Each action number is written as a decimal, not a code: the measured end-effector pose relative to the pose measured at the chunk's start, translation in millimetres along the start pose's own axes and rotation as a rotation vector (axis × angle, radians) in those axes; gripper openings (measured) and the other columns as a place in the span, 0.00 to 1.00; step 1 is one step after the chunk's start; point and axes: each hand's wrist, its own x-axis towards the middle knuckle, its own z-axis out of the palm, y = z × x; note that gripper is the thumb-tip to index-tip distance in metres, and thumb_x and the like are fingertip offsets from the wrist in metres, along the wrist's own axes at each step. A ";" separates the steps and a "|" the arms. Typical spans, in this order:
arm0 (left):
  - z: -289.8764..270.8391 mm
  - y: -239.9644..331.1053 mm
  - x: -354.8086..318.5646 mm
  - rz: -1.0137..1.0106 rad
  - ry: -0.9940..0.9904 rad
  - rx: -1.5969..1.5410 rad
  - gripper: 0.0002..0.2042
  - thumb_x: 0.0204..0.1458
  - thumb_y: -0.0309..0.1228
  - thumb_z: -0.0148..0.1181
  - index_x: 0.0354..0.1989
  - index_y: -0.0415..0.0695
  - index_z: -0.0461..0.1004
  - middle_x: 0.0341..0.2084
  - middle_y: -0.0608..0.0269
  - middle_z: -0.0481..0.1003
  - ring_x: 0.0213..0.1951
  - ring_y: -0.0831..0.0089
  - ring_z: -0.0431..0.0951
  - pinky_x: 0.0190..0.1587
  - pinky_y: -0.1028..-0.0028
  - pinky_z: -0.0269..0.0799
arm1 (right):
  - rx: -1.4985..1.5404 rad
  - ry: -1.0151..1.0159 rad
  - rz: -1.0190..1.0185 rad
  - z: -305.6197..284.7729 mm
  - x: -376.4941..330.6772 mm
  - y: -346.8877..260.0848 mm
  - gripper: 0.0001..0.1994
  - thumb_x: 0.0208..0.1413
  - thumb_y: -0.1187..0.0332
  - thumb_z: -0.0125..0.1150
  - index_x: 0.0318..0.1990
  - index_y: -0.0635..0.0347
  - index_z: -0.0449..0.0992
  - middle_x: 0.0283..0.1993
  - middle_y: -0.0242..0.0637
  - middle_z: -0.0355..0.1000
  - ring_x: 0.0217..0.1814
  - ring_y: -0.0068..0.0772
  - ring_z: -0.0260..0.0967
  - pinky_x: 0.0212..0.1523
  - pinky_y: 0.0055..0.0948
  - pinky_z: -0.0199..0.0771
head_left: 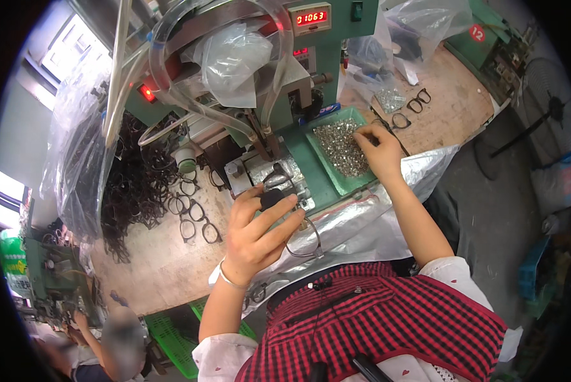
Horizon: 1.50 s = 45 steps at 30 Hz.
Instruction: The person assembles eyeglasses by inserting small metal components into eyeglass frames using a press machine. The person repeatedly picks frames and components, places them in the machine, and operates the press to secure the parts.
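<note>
A glasses frame [318, 238] sits under the left hand [255, 232] at the worktop's [145, 280] front edge; spread fingers hide their grip; the right hand's [381, 151] bunch at metal parts [341, 143], hold unclear; a loose pinch could drop one.

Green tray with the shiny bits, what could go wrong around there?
The right hand is right at the green tray, so a bump could spill the shiny bits. The left hand is close to parts of the green machine, so fingers might get pinched if those moved. The dark frames heaped at the left might tangle or scratch each other.
</note>
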 end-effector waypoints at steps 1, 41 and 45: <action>2.5 -2.5 1.4 0.013 0.012 -0.001 0.15 0.39 0.26 0.75 0.38 0.48 0.84 0.43 0.64 0.82 0.37 0.59 0.76 0.51 0.54 0.78 | 0.181 0.045 -0.002 -1.8 7.1 19.2 0.06 0.55 0.70 0.67 0.37 0.61 0.81 0.31 0.35 0.78 0.33 0.29 0.75 0.40 0.29 0.74; -31.9 -142.1 -210.3 -1.201 -0.172 0.641 0.11 0.56 0.40 0.63 0.44 0.50 0.77 0.36 0.50 0.77 0.37 0.48 0.79 0.41 0.55 0.75 | 0.054 0.002 -0.127 -16.8 -35.5 -29.1 0.06 0.52 0.75 0.67 0.38 0.62 0.83 0.36 0.38 0.80 0.39 0.34 0.77 0.42 0.29 0.74; -41.4 -132.5 -177.8 -1.079 0.053 0.632 0.07 0.65 0.33 0.53 0.46 0.46 0.74 0.35 0.54 0.79 0.36 0.53 0.80 0.36 0.62 0.74 | 0.189 -0.222 -0.317 -1.8 -27.6 -94.5 0.05 0.51 0.75 0.66 0.36 0.62 0.83 0.37 0.37 0.80 0.41 0.35 0.77 0.44 0.31 0.74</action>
